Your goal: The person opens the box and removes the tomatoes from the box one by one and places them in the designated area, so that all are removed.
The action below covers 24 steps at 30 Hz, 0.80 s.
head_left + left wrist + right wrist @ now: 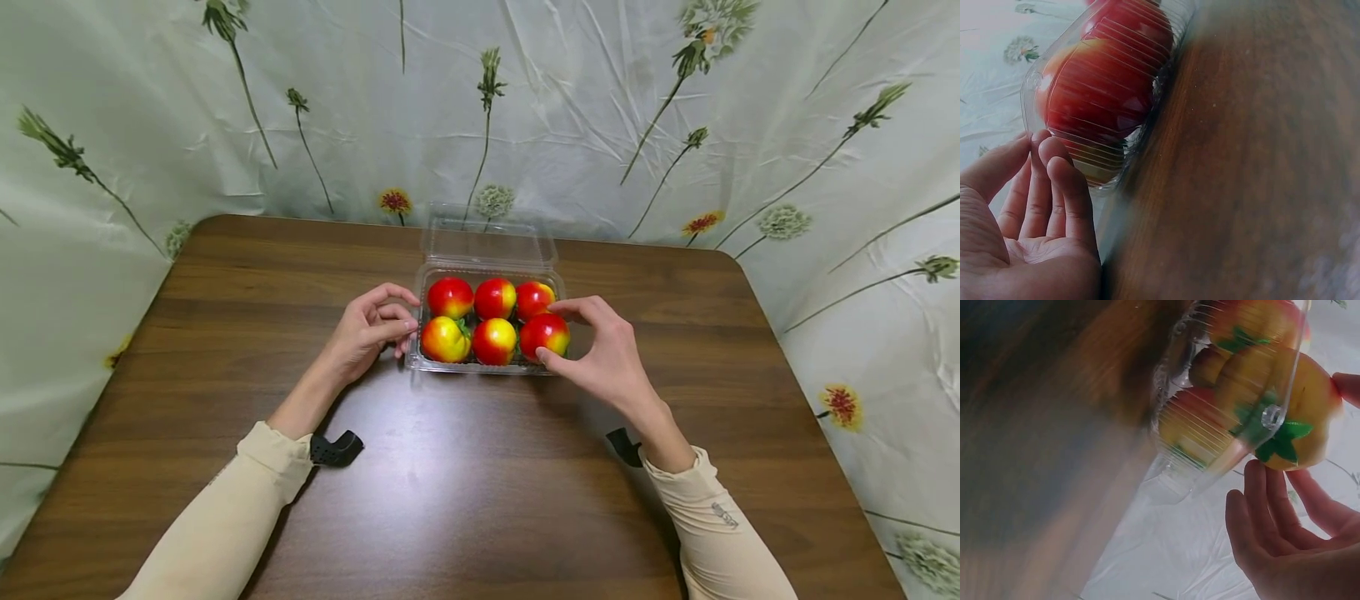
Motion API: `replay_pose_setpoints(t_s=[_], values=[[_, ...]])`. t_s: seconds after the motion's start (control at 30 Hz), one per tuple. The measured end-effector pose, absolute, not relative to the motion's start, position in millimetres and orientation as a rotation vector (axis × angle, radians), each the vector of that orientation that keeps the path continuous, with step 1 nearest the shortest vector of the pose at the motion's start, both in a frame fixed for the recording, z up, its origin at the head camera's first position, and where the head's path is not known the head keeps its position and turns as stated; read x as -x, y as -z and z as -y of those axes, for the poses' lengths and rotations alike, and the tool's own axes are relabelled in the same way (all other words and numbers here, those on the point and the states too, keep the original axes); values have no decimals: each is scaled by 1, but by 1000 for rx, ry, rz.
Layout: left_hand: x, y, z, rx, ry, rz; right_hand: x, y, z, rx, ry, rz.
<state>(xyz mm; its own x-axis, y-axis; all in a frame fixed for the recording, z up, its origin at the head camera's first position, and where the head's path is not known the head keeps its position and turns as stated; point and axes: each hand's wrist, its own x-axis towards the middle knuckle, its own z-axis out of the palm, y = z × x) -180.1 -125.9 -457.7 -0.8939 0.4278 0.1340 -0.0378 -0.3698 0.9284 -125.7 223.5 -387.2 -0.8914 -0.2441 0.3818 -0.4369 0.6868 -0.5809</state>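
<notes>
The clear plastic clamshell container, holding six red-and-yellow artificial fruits, sits at frame centre on the brown wooden tabletop, lid open behind. The left hand rests relaxed, fingers touching its left wall; the right hand pinches the front-right red fruit. Steady the container wall and lift the fruit straight up.

Red-yellow fruits, clear container, brown wood-grain table, floral pale-green cloth

I see a dark wood-grain desk with rounded far corners. A creased pale floral cloth hangs behind and beside the desk.
</notes>
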Motion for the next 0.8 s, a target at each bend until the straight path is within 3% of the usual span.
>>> replay_pose_setpoints(t_s=[0.8], values=[[180, 457, 125, -512, -2343, -1563, 126, 375, -235, -382, -1114, 2580]])
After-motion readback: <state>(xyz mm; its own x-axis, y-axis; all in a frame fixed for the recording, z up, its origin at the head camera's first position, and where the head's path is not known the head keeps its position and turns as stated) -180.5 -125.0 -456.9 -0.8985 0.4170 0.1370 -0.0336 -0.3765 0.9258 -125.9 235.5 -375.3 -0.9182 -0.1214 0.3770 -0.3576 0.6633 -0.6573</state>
